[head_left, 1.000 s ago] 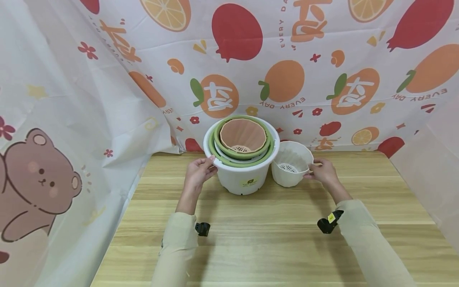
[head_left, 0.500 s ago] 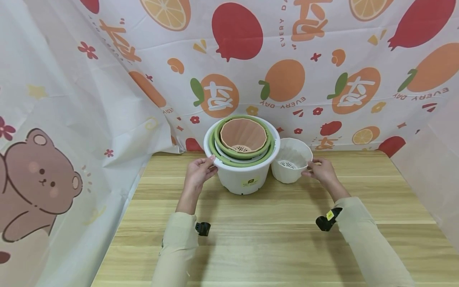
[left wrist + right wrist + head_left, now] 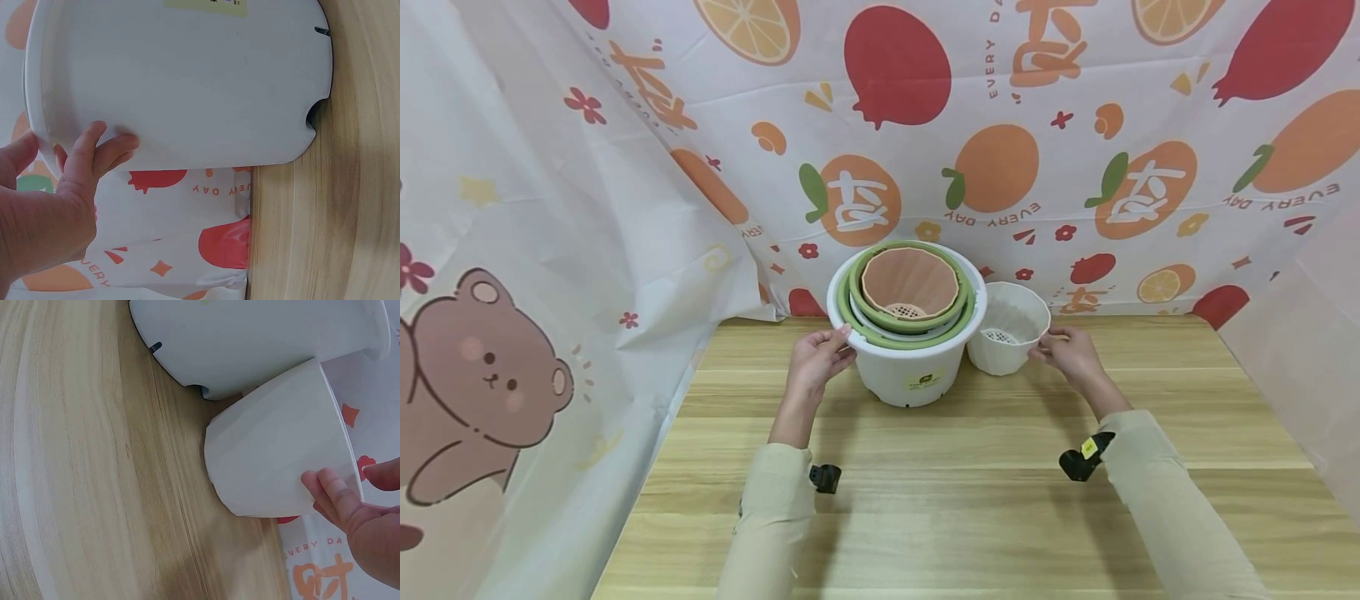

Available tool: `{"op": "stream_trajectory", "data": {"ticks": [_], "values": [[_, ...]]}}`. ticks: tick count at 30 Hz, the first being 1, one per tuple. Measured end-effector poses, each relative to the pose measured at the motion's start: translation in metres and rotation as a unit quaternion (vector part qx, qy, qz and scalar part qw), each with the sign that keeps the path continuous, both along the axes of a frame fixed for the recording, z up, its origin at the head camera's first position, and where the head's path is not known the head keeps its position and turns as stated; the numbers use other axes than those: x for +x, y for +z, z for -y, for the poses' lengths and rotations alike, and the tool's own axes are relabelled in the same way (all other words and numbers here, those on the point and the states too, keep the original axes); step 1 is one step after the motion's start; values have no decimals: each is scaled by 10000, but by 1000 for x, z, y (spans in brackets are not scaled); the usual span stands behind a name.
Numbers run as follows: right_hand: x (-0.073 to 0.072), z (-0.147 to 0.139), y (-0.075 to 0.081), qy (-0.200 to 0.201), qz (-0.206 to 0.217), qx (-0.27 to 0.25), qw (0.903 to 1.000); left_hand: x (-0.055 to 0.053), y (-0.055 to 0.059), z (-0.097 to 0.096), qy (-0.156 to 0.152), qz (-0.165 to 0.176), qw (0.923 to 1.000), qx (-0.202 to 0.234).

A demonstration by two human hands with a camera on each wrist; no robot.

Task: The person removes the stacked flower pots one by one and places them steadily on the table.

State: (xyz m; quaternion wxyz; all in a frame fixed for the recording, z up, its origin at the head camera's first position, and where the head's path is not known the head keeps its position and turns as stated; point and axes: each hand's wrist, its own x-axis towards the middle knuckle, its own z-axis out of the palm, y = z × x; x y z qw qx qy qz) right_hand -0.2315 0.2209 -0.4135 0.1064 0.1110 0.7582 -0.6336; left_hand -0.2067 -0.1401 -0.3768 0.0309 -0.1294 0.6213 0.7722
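Note:
My left hand (image 3: 822,357) pinches the left rim of a large white flowerpot (image 3: 887,379), thumb at the rim and fingers against the outer wall. Nested inside this pot are green flowerpots (image 3: 857,332), a white one between them, and a pink flowerpot (image 3: 917,279) with a perforated bottom on top. At the right, my right hand (image 3: 1071,357) holds a smaller white flowerpot (image 3: 996,360) by its rim. Its fingers (image 3: 334,490) lie on that pot's outer wall, with the thumb close to the rim. The smaller pot stands upright, against or very near the large one.
A wooden table (image 3: 940,500) lies under both pots. Behind them hangs a white fruit-print curtain (image 3: 1000,108), close at their backs. Another curtain with a printed bear (image 3: 490,375) runs along the left side.
The smaller white flowerpot has shifted slightly back and left with my right hand, closer behind the large pot's side. My left hand and the nested pots have stayed in place.

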Motion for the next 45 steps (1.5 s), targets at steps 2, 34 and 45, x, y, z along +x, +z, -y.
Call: {"op": "stream_trajectory", "data": {"ticks": [2,34,45], "values": [[0,1,1,-4,-25,-119,9999,0,0,0,-7,-3,10000,16],[4,-2,13,402,-246,498,9976,1,0,1,-121,-13,9999,-28],[3,-1,22,599,-271,446,9968,2,0,1,-81,-4,10000,12]]}}
